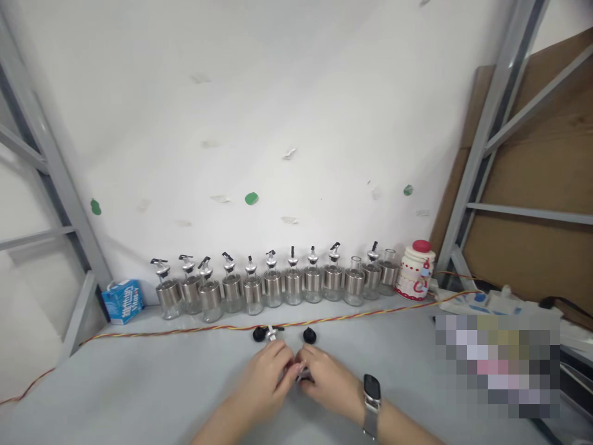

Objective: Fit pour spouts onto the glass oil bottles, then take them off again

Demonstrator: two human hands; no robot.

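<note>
My left hand and my right hand meet low in the middle of the head view. The fingers of both are closed round a small silvery piece, mostly hidden by them; its exact kind does not show. Just beyond my left fingers, a silver pourer spout lies on the table beside a black stopper. Another black stopper sits beyond my right fingers. A watch is on my right wrist.
Glass bottles with metal sleeves line the wall, most with pourer spouts. At the row's ends stand a blue carton and a white jar with a red lid. A twisted red-yellow wire crosses the grey table. White clutter lies right.
</note>
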